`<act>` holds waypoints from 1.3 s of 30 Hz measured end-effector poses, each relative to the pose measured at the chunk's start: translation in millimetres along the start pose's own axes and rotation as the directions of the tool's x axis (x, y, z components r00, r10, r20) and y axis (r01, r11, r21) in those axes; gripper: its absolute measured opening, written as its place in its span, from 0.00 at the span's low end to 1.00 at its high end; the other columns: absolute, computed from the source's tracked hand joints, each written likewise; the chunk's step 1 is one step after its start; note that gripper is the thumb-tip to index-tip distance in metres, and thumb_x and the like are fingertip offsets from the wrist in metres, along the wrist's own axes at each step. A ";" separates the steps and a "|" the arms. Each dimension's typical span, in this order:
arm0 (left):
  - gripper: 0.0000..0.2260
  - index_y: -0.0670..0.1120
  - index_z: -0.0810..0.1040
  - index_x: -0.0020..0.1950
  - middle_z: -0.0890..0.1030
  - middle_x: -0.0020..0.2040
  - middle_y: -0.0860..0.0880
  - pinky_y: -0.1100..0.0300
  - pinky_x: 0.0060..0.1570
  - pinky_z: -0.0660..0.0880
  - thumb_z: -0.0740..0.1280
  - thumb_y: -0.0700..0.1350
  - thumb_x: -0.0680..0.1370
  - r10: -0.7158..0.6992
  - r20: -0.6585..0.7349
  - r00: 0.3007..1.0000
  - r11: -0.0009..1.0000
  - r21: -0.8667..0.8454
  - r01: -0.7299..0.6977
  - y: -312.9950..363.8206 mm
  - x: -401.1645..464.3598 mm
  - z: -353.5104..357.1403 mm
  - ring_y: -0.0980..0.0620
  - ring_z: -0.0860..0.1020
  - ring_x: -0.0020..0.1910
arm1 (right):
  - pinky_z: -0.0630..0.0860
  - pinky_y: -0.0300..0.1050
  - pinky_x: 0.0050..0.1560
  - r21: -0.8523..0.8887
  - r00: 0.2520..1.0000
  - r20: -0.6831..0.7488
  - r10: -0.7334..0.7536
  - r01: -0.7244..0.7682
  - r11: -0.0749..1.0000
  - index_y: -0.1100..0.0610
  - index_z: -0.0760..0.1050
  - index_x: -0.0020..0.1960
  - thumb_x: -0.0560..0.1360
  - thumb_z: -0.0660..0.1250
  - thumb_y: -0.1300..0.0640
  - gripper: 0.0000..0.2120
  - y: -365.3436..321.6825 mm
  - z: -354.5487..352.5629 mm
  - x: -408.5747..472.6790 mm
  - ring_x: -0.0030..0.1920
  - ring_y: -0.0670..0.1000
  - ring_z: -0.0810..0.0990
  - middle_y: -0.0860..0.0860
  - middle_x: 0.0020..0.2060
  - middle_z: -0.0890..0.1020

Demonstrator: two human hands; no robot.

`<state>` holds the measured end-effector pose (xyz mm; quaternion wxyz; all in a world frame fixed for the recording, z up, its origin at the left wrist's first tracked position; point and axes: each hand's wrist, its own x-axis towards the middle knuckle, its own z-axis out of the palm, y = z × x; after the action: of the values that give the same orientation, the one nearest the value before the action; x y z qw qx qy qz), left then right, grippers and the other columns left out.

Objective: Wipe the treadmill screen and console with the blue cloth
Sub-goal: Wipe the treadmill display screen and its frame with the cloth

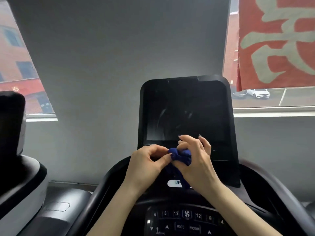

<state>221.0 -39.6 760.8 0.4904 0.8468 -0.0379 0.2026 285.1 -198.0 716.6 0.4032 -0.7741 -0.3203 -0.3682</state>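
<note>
Two hands [170,159] bunch soft blue cloth [180,155].

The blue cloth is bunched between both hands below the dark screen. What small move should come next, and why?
Probably lift the right hand, which grips the bunched blue cloth, up onto the screen and begin a stroke. The cloth is off the glass, held just below it, while pale streaks show on the lower part. The left hand only pinches a corner, so it could let go.
</note>
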 end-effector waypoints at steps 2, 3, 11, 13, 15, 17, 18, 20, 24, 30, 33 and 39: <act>0.04 0.55 0.84 0.43 0.85 0.39 0.58 0.72 0.41 0.75 0.77 0.47 0.72 0.008 -0.047 0.999 0.999 0.036 -0.006 -0.5 17.6 1.3 0.63 0.82 0.41 | 0.53 0.55 0.74 0.006 1.000 -0.006 -0.017 0.017 1.000 0.51 0.64 0.67 0.64 0.79 0.60 0.37 8.3 8.1 13.0 0.54 0.44 0.78 0.44 0.44 0.80; 0.04 0.55 0.84 0.43 0.85 0.39 0.57 0.73 0.40 0.74 0.77 0.47 0.72 0.010 -0.061 0.998 0.998 0.060 -0.006 -3.1 26.8 1.5 0.63 0.81 0.40 | 0.53 0.55 0.74 0.010 1.000 -0.009 -0.022 0.022 1.000 0.51 0.64 0.67 0.64 0.79 0.59 0.37 12.5 12.5 19.6 0.54 0.45 0.79 0.43 0.44 0.79; 0.02 0.54 0.85 0.48 0.85 0.43 0.57 0.63 0.46 0.80 0.74 0.47 0.76 0.052 0.027 0.998 0.997 0.053 -0.053 -42.3 106.0 -10.1 0.59 0.83 0.44 | 0.54 0.52 0.76 0.090 0.995 0.065 0.071 -0.077 0.993 0.47 0.60 0.74 0.69 0.70 0.44 0.37 45.2 52.2 56.3 0.66 0.37 0.68 0.38 0.58 0.76; 0.03 0.54 0.84 0.49 0.85 0.44 0.57 0.61 0.48 0.80 0.73 0.48 0.77 0.069 0.064 0.996 0.997 0.027 -0.071 -55.6 130.3 -16.1 0.58 0.82 0.46 | 0.57 0.60 0.74 0.105 0.992 0.071 0.105 -0.112 0.988 0.47 0.60 0.74 0.70 0.72 0.49 0.36 51.5 65.1 66.5 0.67 0.34 0.66 0.36 0.59 0.76; 0.03 0.54 0.84 0.49 0.85 0.45 0.56 0.62 0.48 0.79 0.73 0.48 0.77 0.083 0.090 0.993 0.996 0.005 -0.084 -66.2 155.5 -23.9 0.58 0.82 0.47 | 0.62 0.62 0.71 0.100 0.989 0.041 0.144 -0.147 0.984 0.45 0.62 0.72 0.71 0.75 0.58 0.36 58.6 80.0 78.7 0.66 0.32 0.66 0.32 0.55 0.78; 0.03 0.54 0.85 0.48 0.84 0.43 0.56 0.68 0.44 0.76 0.73 0.47 0.77 0.108 0.112 0.988 0.994 -0.023 -0.106 -75.2 179.9 -31.8 0.60 0.81 0.44 | 0.67 0.57 0.69 0.084 0.980 0.007 0.196 -0.196 0.977 0.37 0.62 0.69 0.72 0.76 0.60 0.35 65.4 94.2 92.3 0.66 0.40 0.71 0.31 0.54 0.78; 0.03 0.53 0.85 0.47 0.84 0.42 0.56 0.70 0.42 0.75 0.74 0.45 0.76 0.123 0.127 0.984 0.992 -0.041 -0.119 -79.5 191.3 -35.1 0.61 0.81 0.43 | 0.70 0.54 0.67 0.072 0.976 -0.017 0.217 -0.215 0.974 0.33 0.63 0.66 0.72 0.76 0.59 0.35 69.4 101.1 98.2 0.64 0.45 0.73 0.33 0.54 0.79; 0.03 0.53 0.85 0.46 0.84 0.42 0.56 0.72 0.42 0.74 0.74 0.45 0.76 0.154 0.153 0.976 0.987 -0.064 -0.146 -90.9 213.9 -39.6 0.62 0.81 0.43 | 0.72 0.43 0.64 0.049 0.968 -0.075 0.238 -0.234 0.971 0.31 0.66 0.62 0.72 0.75 0.58 0.30 77.0 115.3 108.0 0.60 0.49 0.77 0.35 0.53 0.80; 0.03 0.56 0.85 0.46 0.83 0.46 0.56 0.73 0.45 0.73 0.74 0.47 0.76 0.173 0.077 0.982 0.983 -0.072 -0.168 -126.4 250.9 -39.7 0.62 0.80 0.47 | 0.76 0.49 0.58 -0.021 0.961 -0.157 0.228 -0.234 0.972 0.39 0.74 0.57 0.71 0.71 0.55 0.18 95.8 134.1 119.0 0.55 0.46 0.80 0.35 0.50 0.80; 0.10 0.51 0.84 0.56 0.79 0.56 0.61 0.67 0.63 0.70 0.70 0.39 0.78 0.329 -0.082 0.941 0.937 0.152 -0.315 -179.2 296.0 -32.4 0.64 0.74 0.59 | 0.77 0.61 0.55 -0.136 0.961 -0.163 0.224 -0.246 0.960 0.47 0.80 0.55 0.69 0.76 0.65 0.19 131.2 140.1 151.1 0.51 0.50 0.81 0.39 0.48 0.81; 0.14 0.48 0.80 0.64 0.76 0.66 0.55 0.57 0.70 0.68 0.67 0.39 0.80 0.343 -0.122 0.932 0.919 0.250 -0.305 -196.0 321.9 -28.2 0.57 0.71 0.68 | 0.77 0.60 0.54 -0.180 0.981 -0.136 0.138 -0.162 0.970 0.52 0.82 0.55 0.71 0.76 0.64 0.16 143.9 141.6 180.4 0.49 0.45 0.80 0.41 0.47 0.80; 0.22 0.44 0.68 0.76 0.64 0.78 0.51 0.59 0.76 0.55 0.62 0.38 0.82 0.369 -0.138 0.919 0.892 0.332 -0.308 -214.4 373.3 -11.5 0.55 0.59 0.78 | 0.74 0.54 0.55 -0.339 0.987 -0.108 -0.121 0.077 0.937 0.54 0.83 0.55 0.72 0.70 0.59 0.12 177.9 158.7 241.3 0.47 0.48 0.77 0.48 0.47 0.80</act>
<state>615.5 131.1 733.2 0.3127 0.8679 -0.1052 0.3715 602.1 -97.0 783.3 0.2666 -0.7891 -0.2656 -0.4855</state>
